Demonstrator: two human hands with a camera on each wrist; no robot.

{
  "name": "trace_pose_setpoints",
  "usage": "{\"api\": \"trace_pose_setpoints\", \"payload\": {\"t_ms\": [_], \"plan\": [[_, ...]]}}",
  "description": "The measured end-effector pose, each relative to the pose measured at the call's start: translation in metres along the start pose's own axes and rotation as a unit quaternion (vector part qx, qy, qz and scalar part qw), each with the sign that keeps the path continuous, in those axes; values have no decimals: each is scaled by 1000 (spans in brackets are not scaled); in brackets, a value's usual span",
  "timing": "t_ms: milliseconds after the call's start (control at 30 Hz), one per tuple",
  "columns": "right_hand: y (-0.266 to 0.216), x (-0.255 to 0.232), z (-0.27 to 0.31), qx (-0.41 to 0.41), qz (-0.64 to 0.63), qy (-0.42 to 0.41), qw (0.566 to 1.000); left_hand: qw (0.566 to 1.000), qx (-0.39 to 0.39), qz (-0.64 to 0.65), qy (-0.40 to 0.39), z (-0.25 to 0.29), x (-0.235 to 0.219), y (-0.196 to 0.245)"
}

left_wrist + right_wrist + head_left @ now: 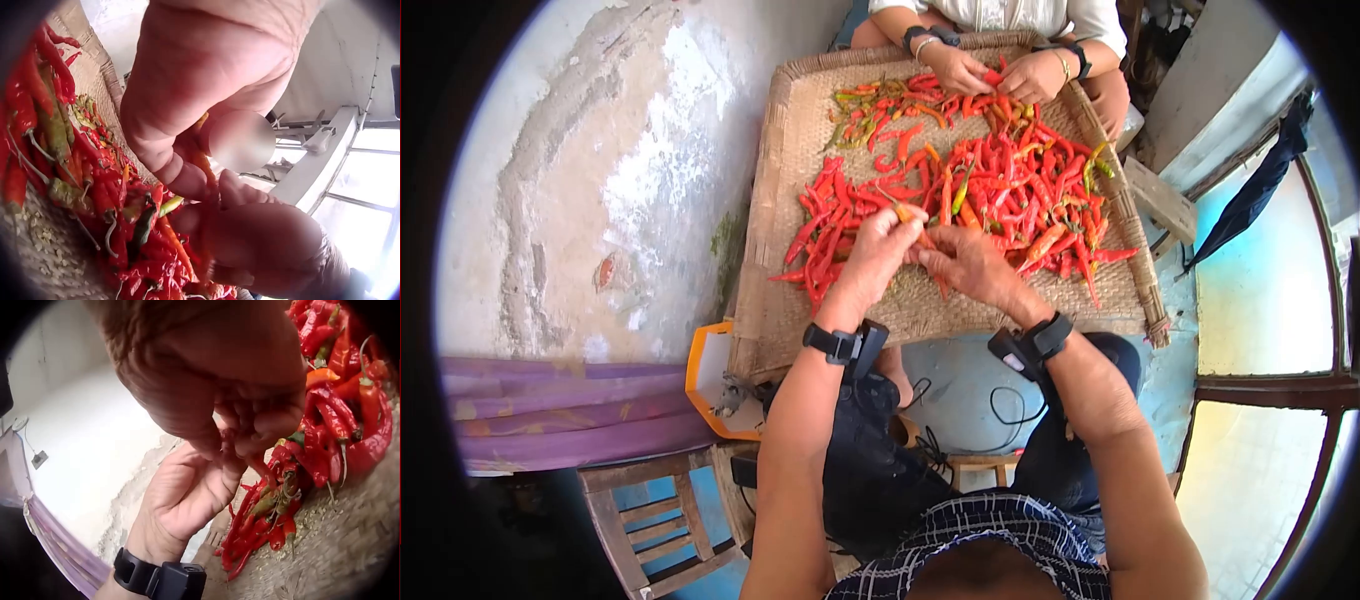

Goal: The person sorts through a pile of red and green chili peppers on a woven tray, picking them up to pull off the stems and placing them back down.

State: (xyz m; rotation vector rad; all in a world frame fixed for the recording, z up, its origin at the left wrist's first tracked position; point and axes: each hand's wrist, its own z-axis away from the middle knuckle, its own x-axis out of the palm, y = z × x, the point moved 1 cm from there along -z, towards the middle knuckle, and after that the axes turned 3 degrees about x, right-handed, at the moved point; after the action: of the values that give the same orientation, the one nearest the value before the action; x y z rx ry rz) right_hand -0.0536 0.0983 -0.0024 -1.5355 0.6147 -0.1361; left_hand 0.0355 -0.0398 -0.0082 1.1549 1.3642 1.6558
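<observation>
Over the near middle of a woven tray (790, 130), my two hands meet at one orange-red chili pepper (925, 240). My left hand (876, 258) pinches it between thumb and fingers at the upper end. From the other side my right hand (975, 266) grips its lower part, the fingertips of both hands close together. In the left wrist view the chili pepper (206, 164) shows between the fingers, mostly hidden by them. Loose red chili peppers (830, 225) lie to the left of my hands, and a larger heap of chili peppers (1040, 190) to the right.
Across the tray, another person's hands (1000, 75) work at a red chili pepper. Greenish and red chili peppers (860, 110) lie at the tray's far left. A rough wall (600, 180) stands left, above a wooden chair (650, 525). Cables (1010, 405) hang below the tray.
</observation>
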Motion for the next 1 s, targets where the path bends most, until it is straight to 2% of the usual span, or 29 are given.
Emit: {"api": "trace_pose_setpoints", "payload": {"t_ms": [67, 133, 167, 200, 233, 267, 300, 333, 367, 400, 433, 467, 533, 600, 700, 767, 800, 867, 933, 1000], "plan": [[-3, -4, -1, 102, 36, -15, 994, 999, -15, -35, -23, 2, 2, 7], [-4, -15, -3, 105, 70, -2, 992, 988, -2, -151, 23, 1, 2, 16], [3, -20, -5, 93, 78, 42, 992, 977, 24, -209, 31, -2, -6, 11], [9, -25, -6, 82, 86, 85, 989, 977, 28, -210, 30, -4, -11, 5], [10, -28, -8, 79, -46, 107, 990, 903, 115, -412, 44, -5, -11, 6], [10, -31, -9, 75, -44, 108, 990, 780, 195, -592, 58, -5, -11, 7], [10, -34, -8, 50, -2, 179, 983, 799, 143, -583, 26, -4, -10, 3], [9, -38, -8, 24, 40, 251, 967, 798, 149, -584, 27, -2, -6, 3], [3, -41, -5, 27, 106, 257, 960, 759, 115, -640, 2, 1, -1, -1], [2, -41, -4, 23, 108, 260, 959, 717, 79, -692, -24, 3, 2, -6], [2, -40, -3, 14, 96, 244, 965, 693, 95, -715, -23, 4, 4, -9], [2, -39, -3, 6, 85, 228, 970, 692, 99, -715, -21, 1, 5, -10], [1, -35, -3, 11, 59, 203, 977, 671, 40, -740, -26, -4, 6, -12], [2, -33, -2, 35, 94, 160, 982, 666, 68, -742, -11, -5, 5, -14], [3, -31, -1, 5, 97, 150, 984, 663, 87, -744, -10, -9, -5, -16], [-1, -31, 0, 4, 101, 138, 985, 681, 130, -720, 43, -6, -10, -7], [-1, -31, 0, 4, 100, 139, 985, 680, 131, -720, 42, -4, -13, -1], [-4, -29, 0, -15, 126, 133, 983, 769, 157, -609, 112, 1, -18, 18], [-2, -28, 0, -9, 127, 121, 984, 781, 177, -584, 133, 2, -28, 26], [-2, -25, 0, -5, 129, 107, 986, 814, 172, -518, 195, 6, -33, 37]]}}
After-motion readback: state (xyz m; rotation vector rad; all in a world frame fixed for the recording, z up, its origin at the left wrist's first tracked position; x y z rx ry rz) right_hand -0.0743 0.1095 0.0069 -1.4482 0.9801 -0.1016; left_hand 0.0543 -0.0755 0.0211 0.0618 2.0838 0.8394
